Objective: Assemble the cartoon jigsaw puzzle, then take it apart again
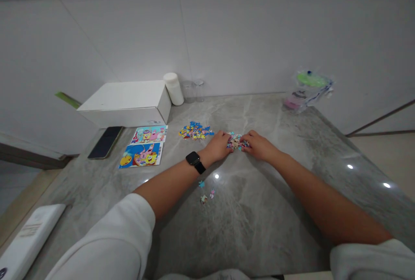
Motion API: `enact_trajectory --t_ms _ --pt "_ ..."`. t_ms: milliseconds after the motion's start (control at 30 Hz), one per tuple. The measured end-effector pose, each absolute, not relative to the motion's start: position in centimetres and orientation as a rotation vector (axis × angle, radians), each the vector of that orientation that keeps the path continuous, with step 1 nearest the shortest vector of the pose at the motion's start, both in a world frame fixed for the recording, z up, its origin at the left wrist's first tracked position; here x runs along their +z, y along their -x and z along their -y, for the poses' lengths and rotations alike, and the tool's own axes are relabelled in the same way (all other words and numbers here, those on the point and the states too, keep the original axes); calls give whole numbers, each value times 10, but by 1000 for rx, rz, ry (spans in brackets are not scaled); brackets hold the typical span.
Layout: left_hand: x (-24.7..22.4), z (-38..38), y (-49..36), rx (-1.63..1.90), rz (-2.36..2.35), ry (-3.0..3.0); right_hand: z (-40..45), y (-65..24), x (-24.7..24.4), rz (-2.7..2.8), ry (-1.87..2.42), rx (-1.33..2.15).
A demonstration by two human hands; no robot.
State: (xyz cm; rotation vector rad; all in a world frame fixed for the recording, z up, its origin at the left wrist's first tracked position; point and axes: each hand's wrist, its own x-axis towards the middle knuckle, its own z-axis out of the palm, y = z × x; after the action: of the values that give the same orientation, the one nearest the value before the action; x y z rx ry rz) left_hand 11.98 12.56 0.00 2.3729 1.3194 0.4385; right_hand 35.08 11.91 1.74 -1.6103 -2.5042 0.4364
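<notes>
A pile of small multicoloured jigsaw puzzle pieces (236, 141) lies on the grey marbled table between my two hands. My left hand (219, 146), with a black watch (195, 161) on its wrist, is closed in a curl against the pile's left side. From the right, my right hand (256, 145) has its thumb and fingers bent round pieces at the other edge. The fingers partly cover the pile. Left of it is a second heap of blue and yellow puzzle pieces (195, 131). Nearer me are a few loose pieces, among them a teal piece (201, 183).
Two cartoon picture cards (142, 155) and a phone (105, 142) lie at the left. Behind them are a white box (129, 103), a white bottle (174, 90) and clear containers (193, 92). A plastic bag (308, 92) stands far right; a white case (32, 237) lies near left.
</notes>
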Motion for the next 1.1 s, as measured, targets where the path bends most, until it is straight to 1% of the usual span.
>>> enact_trajectory --t_ms 167,267,367,533,633,733,833,967,1100 --pt "1 -143 -119 563 -1241 -2301 -140 -359 17 2500 1525 497" --pt "7 -137 -104 683 -1147 -2228 -133 -361 18 2434 1488 484" --pt "17 -119 -71 722 -1146 -2176 -115 -360 24 2368 1468 442" --pt "30 -57 4 456 -1180 -2359 -66 -337 43 2494 1383 520" --pt "34 -10 29 354 -1172 -2413 -27 -305 51 2673 1278 576" --pt "33 28 29 346 -1214 -2446 10 -268 51 2804 1163 569" --pt "29 48 15 338 -1275 -2462 34 -237 47 2885 1177 531" --pt "26 54 -4 295 -1376 -2458 40 -217 41 2860 1225 470" --pt "21 43 -20 283 -1394 -2461 25 -222 31 2827 1281 408"
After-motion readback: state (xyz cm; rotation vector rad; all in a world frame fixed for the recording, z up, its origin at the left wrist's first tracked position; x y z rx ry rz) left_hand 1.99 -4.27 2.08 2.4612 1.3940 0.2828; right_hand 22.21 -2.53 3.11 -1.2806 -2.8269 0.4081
